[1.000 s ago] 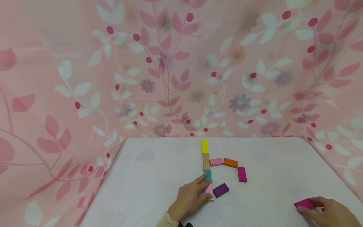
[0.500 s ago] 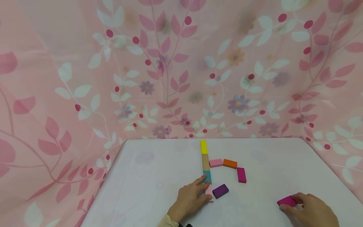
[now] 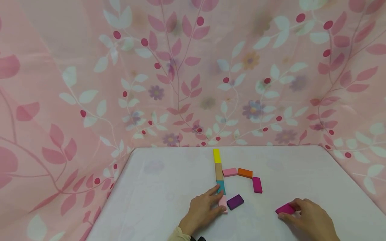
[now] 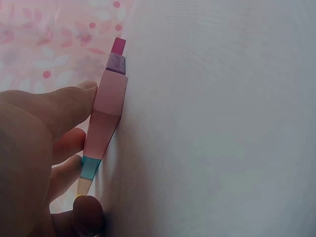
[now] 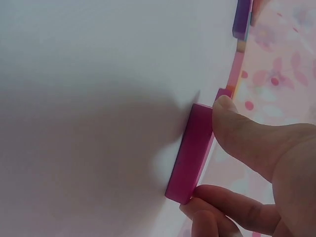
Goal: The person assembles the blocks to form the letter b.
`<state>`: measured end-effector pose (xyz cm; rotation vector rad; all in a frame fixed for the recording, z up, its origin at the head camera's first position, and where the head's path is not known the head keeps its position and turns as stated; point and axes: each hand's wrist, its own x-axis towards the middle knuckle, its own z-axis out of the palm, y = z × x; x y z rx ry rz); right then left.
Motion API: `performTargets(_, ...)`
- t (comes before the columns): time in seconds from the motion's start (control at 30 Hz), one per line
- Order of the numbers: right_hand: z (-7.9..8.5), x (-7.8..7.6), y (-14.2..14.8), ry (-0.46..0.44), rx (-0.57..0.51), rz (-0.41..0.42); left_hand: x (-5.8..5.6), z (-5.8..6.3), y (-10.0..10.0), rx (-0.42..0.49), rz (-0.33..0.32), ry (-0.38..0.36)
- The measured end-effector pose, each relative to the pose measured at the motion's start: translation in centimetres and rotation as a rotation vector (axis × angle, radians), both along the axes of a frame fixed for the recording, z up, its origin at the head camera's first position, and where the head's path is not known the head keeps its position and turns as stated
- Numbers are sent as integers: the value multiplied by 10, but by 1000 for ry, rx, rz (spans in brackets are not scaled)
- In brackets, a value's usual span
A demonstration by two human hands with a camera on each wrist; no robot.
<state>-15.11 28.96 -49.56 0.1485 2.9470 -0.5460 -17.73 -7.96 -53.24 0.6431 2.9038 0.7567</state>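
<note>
My left hand rests over the near end of a straight row of blocks, its fingertips on the teal block and its thumb by the light pink block. Beyond these, a tan block and a yellow block continue the row. In my right hand a magenta block is pinched between thumb and fingers, low over the table. Right of the row lies a tilted purple block, apart from the other magenta block.
A pink block touches the row's right side, with an orange block beside it, curving toward the lying magenta block. All stand on a white table. Behind it hangs a pink floral cloth.
My right hand has moved left across the table, carrying the magenta block closer to the arrangement. The left hand and the lying blocks stay in place.
</note>
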Motion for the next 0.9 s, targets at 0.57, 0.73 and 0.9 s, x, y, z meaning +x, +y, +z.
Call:
performTargets(0.57, 1, -15, -58, 69, 1, 94, -1, 0, 1, -2, 1, 16)
performTargets(0.73, 3, -15, -72, 136, 26, 136, 0, 1, 1, 2, -1, 24)
performTargets(0.9, 4, -17, -83, 174, 68, 153, 1, 1, 1, 0, 7, 32)
